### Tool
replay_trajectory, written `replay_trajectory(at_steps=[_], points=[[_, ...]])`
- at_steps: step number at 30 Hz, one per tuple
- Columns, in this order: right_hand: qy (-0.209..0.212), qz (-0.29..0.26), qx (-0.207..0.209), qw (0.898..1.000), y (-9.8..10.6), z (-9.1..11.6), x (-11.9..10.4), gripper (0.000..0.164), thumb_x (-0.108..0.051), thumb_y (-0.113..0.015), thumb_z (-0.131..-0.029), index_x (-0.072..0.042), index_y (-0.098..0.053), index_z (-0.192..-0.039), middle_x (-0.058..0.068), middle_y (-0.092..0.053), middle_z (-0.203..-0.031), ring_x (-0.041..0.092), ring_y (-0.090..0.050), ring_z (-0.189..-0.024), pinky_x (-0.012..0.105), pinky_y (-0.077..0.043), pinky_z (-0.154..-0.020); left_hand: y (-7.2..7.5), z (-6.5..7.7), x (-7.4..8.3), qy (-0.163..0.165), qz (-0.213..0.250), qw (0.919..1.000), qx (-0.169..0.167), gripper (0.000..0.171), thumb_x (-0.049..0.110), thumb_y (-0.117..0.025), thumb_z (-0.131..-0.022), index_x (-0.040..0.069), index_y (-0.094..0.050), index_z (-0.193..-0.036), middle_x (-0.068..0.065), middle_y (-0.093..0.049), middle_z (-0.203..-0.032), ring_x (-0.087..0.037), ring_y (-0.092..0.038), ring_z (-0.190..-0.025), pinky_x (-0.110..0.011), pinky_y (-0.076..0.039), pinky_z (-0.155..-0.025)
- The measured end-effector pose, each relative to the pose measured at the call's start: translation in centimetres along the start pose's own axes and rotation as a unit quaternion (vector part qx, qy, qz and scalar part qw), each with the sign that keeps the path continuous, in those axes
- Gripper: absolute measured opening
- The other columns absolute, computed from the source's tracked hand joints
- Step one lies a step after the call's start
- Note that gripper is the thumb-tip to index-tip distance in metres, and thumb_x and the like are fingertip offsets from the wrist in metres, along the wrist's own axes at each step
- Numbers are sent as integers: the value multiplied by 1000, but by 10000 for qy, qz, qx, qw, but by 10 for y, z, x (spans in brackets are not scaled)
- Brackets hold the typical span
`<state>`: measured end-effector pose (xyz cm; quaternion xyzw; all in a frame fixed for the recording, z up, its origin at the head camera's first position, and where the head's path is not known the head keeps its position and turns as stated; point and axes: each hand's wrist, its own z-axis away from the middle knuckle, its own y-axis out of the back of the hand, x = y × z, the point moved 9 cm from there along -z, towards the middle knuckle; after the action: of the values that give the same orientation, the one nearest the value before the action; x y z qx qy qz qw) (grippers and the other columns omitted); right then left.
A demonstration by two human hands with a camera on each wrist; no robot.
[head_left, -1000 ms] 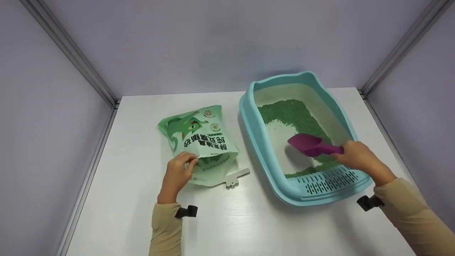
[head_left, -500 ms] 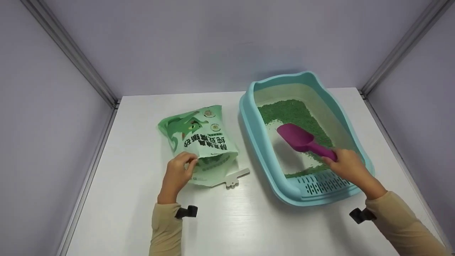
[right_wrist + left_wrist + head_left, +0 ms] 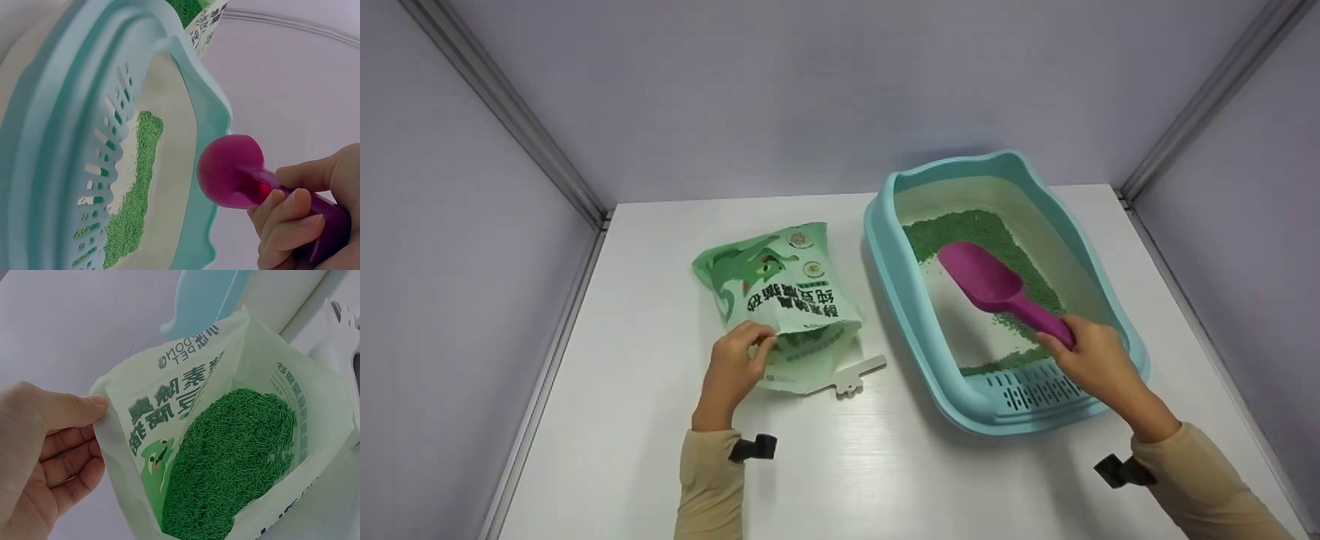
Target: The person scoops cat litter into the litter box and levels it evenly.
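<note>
My left hand (image 3: 741, 364) pinches the upper edge of the mouth of a green cat litter bag (image 3: 780, 289), which lies on the table. Green litter pellets (image 3: 230, 461) show inside the bag in the left wrist view. My right hand (image 3: 1099, 360) grips the handle of a magenta scoop (image 3: 981, 274), held above the blue litter box (image 3: 911, 300). The scoop's bowl looks empty in the head view. Inside the box, green litter (image 3: 967, 229) covers the far and right parts of the floor, and a thin strip lies near the slotted front ledge (image 3: 1039, 390).
A light grey flat clip-like piece (image 3: 851, 376) lies by the bag's mouth, partly under the bag. The white table (image 3: 840, 465) stands between a back wall and two side walls with metal corner rails. A black wrist camera sits on each sleeve.
My right hand has moved left with the scoop, whose bowl has swung toward the back left and come up nearer the head camera. The left hand and bag have stayed put.
</note>
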<state>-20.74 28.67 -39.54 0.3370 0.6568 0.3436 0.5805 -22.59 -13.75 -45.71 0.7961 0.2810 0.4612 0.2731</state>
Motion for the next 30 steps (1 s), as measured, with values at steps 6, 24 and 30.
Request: replay_trajectory(at_steps=[6,24,30], points=[[147,-195,348,9991,-2,9,-6,21,-8,-69,-86,9,-63,-98,9,-53,-61,3,-36,-49,19,-30,-45,0,0,0,9,31,10000,12,5,7,-66,-89,5,-70,-90,-7,-70,-87,-17,-65,-77,-30,-55,-70],[931,-941,344,9906,-24,32,-36,17,-1,-72,-80,2,-67,-97,-5,-47,-56,-6,-34,-48,15,-29,-41,0,0,0,39,-19,10000,-30,5,10,-66,-90,7,-70,-91,-7,-69,-88,-16,-65,-78,-29,-55,-70],[992,-1069,20,9893,-38,37,-41,16,-3,-72,-81,0,-66,-96,-4,-52,-59,-5,-36,-50,16,-32,-44,0,0,0,28,-28,10000,-29,5,10,-66,-90,6,-70,-91,-7,-69,-87,-15,-64,-78,-30,-55,-70]])
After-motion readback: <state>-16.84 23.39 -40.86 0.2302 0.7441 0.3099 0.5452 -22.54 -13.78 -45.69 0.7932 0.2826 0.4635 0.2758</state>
